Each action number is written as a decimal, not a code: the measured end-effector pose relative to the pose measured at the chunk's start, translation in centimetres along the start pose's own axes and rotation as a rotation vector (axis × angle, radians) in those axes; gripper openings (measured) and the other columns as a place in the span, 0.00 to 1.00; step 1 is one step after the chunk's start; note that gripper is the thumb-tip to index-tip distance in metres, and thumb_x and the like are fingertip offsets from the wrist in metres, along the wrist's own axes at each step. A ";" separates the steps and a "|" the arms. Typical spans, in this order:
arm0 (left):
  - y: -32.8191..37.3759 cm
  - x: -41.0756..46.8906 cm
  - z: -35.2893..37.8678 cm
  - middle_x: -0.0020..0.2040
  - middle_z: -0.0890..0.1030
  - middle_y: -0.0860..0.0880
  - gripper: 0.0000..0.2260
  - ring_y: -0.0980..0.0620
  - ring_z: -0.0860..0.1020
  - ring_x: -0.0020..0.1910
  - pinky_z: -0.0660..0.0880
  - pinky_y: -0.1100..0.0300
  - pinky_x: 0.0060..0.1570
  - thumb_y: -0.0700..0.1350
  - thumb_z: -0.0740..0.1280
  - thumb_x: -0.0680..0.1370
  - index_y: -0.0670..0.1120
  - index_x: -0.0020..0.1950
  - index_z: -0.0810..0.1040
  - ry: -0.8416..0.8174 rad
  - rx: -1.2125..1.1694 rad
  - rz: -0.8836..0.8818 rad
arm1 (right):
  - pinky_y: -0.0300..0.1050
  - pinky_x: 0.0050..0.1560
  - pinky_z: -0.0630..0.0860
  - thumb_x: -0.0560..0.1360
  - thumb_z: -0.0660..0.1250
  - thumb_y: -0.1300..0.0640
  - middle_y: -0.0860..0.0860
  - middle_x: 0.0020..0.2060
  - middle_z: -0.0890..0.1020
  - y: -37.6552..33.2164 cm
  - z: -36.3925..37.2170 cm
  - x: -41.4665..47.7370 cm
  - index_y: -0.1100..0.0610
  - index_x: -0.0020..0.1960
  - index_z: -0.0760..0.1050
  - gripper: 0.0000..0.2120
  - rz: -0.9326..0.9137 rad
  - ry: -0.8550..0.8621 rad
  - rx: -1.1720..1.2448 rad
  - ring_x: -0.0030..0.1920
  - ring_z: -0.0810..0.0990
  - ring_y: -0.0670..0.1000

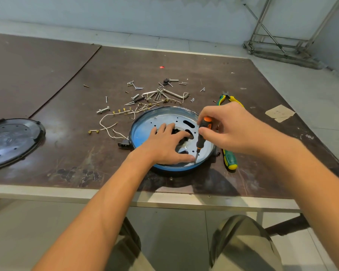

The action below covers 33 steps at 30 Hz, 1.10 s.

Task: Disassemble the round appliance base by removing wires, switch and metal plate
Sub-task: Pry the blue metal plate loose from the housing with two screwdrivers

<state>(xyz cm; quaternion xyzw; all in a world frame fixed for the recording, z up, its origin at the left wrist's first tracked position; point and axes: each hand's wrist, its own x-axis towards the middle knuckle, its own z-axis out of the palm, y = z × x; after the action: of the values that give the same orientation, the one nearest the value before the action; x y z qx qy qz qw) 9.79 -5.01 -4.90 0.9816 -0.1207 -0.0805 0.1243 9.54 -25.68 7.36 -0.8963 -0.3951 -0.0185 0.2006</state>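
The person is pressing the left hand (164, 145) flat, fingers spread, on the metal plate (168, 119) inside the round appliance base (137, 124), which is lying on the table (67, 153) under both hands. The right hand (229, 130) is gripping an orange and black screwdriver (202, 133), almost upright, its tip standing just beside the left thumb. White wires (106, 124) are lying left of the left hand, and green-yellow pliers (231, 99) beyond the right hand.
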 end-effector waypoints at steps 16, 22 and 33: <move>0.6 -0.2 -0.7 0.83 0.53 0.47 0.18 0.47 0.46 0.82 0.40 0.46 0.78 0.59 0.66 0.79 0.61 0.69 0.75 0.010 -0.131 0.246 | 0.42 0.44 0.72 0.83 0.67 0.54 0.42 0.42 0.76 -1.9 -2.5 2.9 0.48 0.56 0.73 0.04 0.063 -0.496 -0.328 0.44 0.75 0.45; 0.8 -0.9 -1.8 0.75 0.67 0.52 0.10 0.53 0.69 0.69 0.68 0.56 0.66 0.51 0.70 0.79 0.58 0.60 0.82 -0.091 -0.340 0.308 | 0.48 0.50 0.75 0.81 0.68 0.60 0.44 0.46 0.79 -1.4 -2.5 2.2 0.48 0.54 0.72 0.08 0.005 -0.518 -0.268 0.49 0.78 0.51; 2.1 -0.7 -2.0 0.74 0.67 0.51 0.08 0.50 0.71 0.64 0.69 0.50 0.67 0.57 0.67 0.80 0.62 0.59 0.79 -0.181 -0.369 0.253 | 0.52 0.42 0.73 0.85 0.61 0.52 0.48 0.39 0.77 -1.7 -1.6 2.4 0.51 0.56 0.69 0.03 0.031 -0.463 -0.357 0.40 0.75 0.49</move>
<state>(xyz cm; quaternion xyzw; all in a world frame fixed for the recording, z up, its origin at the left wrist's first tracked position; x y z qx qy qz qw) 9.00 -6.36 -2.34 0.9080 -0.2364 -0.1728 0.2995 10.18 -23.56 9.93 -0.9037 -0.4070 0.1206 -0.0556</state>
